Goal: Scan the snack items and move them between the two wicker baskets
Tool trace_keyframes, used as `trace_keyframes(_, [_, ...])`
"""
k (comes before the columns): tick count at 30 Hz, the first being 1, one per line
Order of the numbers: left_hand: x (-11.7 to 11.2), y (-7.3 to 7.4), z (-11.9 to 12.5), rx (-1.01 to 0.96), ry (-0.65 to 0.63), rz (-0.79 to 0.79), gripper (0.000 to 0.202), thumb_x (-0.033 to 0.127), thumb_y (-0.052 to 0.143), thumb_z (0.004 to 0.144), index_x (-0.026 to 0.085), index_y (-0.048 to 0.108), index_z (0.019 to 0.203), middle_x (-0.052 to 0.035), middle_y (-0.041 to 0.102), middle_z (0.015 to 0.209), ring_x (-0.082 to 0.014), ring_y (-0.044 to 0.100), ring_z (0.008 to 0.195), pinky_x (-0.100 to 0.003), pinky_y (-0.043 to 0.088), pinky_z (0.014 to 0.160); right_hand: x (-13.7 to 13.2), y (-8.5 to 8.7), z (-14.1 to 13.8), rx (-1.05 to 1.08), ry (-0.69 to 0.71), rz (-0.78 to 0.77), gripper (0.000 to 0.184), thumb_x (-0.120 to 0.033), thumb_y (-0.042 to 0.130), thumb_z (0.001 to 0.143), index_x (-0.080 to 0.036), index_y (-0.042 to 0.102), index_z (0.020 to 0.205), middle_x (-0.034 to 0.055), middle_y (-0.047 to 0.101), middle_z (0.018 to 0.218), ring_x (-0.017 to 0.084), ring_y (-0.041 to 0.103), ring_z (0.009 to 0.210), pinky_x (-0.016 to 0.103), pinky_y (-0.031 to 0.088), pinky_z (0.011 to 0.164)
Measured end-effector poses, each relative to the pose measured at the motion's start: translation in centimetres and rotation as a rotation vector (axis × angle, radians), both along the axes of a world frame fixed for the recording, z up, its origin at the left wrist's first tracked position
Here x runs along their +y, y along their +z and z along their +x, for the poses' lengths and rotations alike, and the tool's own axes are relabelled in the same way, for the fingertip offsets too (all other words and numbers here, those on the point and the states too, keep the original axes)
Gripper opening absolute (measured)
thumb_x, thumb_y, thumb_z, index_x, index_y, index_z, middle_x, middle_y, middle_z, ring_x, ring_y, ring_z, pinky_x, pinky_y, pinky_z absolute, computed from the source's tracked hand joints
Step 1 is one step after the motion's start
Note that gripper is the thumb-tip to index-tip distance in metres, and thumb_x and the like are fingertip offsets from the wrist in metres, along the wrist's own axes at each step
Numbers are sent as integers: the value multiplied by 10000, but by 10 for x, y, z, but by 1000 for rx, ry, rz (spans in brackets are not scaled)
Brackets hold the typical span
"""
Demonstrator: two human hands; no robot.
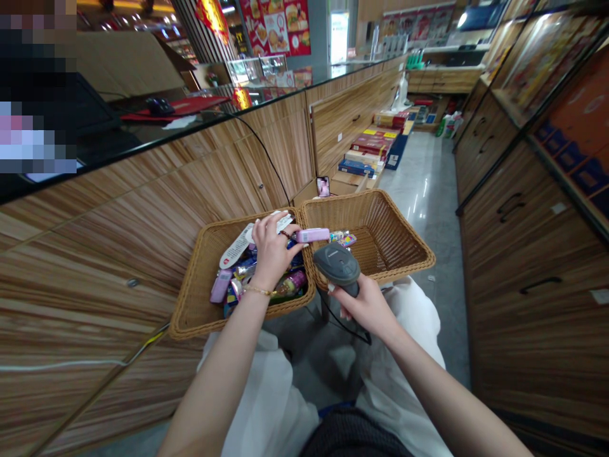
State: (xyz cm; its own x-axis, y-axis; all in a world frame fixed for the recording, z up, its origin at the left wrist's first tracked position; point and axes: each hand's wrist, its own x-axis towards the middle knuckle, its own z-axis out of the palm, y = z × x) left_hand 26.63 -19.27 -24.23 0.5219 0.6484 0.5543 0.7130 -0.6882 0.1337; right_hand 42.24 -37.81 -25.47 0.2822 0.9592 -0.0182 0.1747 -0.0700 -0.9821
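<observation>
A wood-fronted table [271,149] with a glossy dark top fills the left side and runs toward the back, while wooden cabinets [514,241] with dark handles line the right. Between them lies a shiny grey floor [428,171].

Two woven baskets come next in size, side by side with their rims meeting. The left basket [188,308] is crowded with packets and other goods; the right basket [409,254] shows mostly bare weave, with a few small packets [346,238] near its left wall. Beyond them, red and blue boxes [373,143] are stacked along the table's front.

The left hand [273,247] reaches over the left basket, palm down. Its fingers are spread and bent, and between the thumb and the fingertips they pinch one end of a pale purple item [314,235], which lies level across the baskets' meeting rims, its free end over the right basket. The right hand [368,308] has its fingers curled closed around the handle of a dark grey scanner [337,263], whose head is just beside and below the purple item.

Inside the left basket lie a long white card [236,247] with rounded ends, a bottle [291,283] with a purple label and a second purple item [221,287]. A phone [323,186] stands behind the baskets. Smallest is the thin gold bracelet [259,290] on the left wrist.
</observation>
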Motion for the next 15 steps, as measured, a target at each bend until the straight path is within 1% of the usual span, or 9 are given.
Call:
trace_keyframes(3, [1, 4, -4, -58, 60, 22, 284, 326, 812, 824, 270, 709, 1083, -88, 559, 1464, -347, 449, 1368, -554, 284, 1205, -3, 0, 3, -23, -13, -9, 158, -363, 640, 838, -244, 559, 773, -36, 613, 449, 188, 624, 391, 263, 469, 457])
trace_keyframes(6, [2, 12, -15, -140, 147, -8, 263, 348, 797, 831, 245, 696, 1051, -104, 557, 1445, -353, 473, 1335, -533, 330, 1168, -7, -2, 9, -45, -30, -7, 178, -368, 644, 848, -238, 568, 753, -26, 621, 449, 177, 613, 390, 260, 471, 468])
trace_keyframes(9, [2, 23, -34, -202, 231, -49, 261, 366, 789, 828, 231, 677, 1021, -114, 554, 1421, -364, 477, 1330, -536, 356, 1148, -9, -6, 18, -31, -55, 4, 207, -398, 666, 856, -225, 597, 768, -22, 626, 452, 171, 602, 386, 261, 477, 470])
trace_keyframes(11, [0, 28, -48, -232, 294, -62, 251, 371, 773, 833, 228, 658, 1004, -115, 552, 1410, -378, 463, 1346, -556, 349, 1152, -9, -7, 24, 23, -75, 1, 246, -438, 676, 858, -214, 608, 782, -13, 630, 455, 171, 590, 379, 262, 475, 452])
trace_keyframes(13, [-3, 32, -62, -254, 360, -78, 262, 382, 770, 831, 231, 636, 999, -120, 538, 1414, -396, 442, 1367, -581, 343, 1157, -7, -6, 32, 76, -90, 18, 291, -474, 687, 856, -203, 613, 782, -7, 627, 451, 163, 577, 374, 260, 469, 450])
trace_keyframes(15, [-5, 33, -72, -268, 414, -99, 323, 400, 789, 812, 239, 621, 1036, -130, 516, 1427, -413, 430, 1374, -600, 347, 1154, -4, -2, 39, 129, -92, 53, 313, -486, 709, 838, -190, 629, 775, -5, 621, 447, 153, 561, 367, 255, 462, 442])
